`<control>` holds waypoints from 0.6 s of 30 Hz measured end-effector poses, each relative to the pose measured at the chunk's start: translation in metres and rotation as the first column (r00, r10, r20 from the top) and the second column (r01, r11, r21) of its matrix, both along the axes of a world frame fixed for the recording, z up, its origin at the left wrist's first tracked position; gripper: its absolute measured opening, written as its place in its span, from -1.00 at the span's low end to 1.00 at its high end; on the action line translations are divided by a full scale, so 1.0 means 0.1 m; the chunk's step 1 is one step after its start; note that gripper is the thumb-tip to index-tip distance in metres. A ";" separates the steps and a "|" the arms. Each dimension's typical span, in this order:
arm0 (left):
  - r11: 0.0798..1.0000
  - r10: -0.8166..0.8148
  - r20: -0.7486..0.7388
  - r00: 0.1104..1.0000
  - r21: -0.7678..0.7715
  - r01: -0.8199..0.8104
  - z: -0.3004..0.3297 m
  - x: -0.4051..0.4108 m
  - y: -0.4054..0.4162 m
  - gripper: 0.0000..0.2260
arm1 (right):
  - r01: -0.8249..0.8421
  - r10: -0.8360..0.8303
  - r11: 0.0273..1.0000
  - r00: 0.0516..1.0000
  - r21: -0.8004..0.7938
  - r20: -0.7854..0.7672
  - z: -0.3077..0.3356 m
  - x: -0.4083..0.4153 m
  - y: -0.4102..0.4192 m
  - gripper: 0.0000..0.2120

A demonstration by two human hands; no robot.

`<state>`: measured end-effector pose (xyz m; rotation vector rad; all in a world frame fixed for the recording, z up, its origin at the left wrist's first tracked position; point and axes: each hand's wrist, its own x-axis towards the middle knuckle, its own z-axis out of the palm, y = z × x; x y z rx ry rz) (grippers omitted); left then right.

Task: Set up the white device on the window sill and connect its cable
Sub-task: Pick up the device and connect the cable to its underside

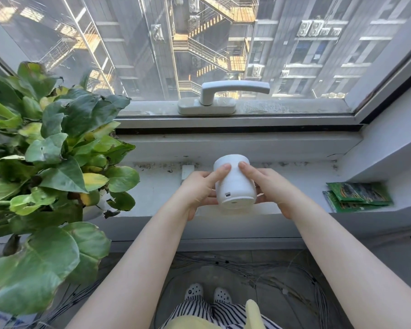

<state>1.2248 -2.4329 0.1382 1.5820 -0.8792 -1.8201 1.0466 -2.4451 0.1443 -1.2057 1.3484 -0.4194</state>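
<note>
A small white cylindrical device is held between both hands just above the white window sill. It is tilted, its lower end toward me, and a small port shows low on its side. My left hand grips its left side, with the index finger across the top. My right hand grips its right side. A small white block lies on the sill behind my left hand. I cannot see a cable attached to the device.
A large potted plant fills the sill's left part. Green packets lie at the sill's right end. A white window handle sits on the frame behind. Thin wires run over the floor below, near my feet.
</note>
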 end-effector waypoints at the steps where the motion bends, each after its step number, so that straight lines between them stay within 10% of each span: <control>1: 0.999 0.028 -0.031 0.999 0.033 -0.027 0.01 0.00 -0.01 -0.46 | 0.010 -0.010 1.000 1.000 0.003 0.028 0.01 -0.01 0.01 -0.43; 11: 0.951 0.266 -0.431 0.862 0.266 -0.160 0.11 0.00 -0.01 -0.37 | 0.002 0.033 0.998 0.859 -0.068 0.510 -0.13 -0.03 0.12 -0.27; 18: 0.968 0.245 -0.315 0.917 0.136 -0.212 0.07 -0.02 0.01 -0.47 | 0.106 -0.075 0.994 0.837 -0.026 0.543 -0.15 -0.10 0.10 -0.33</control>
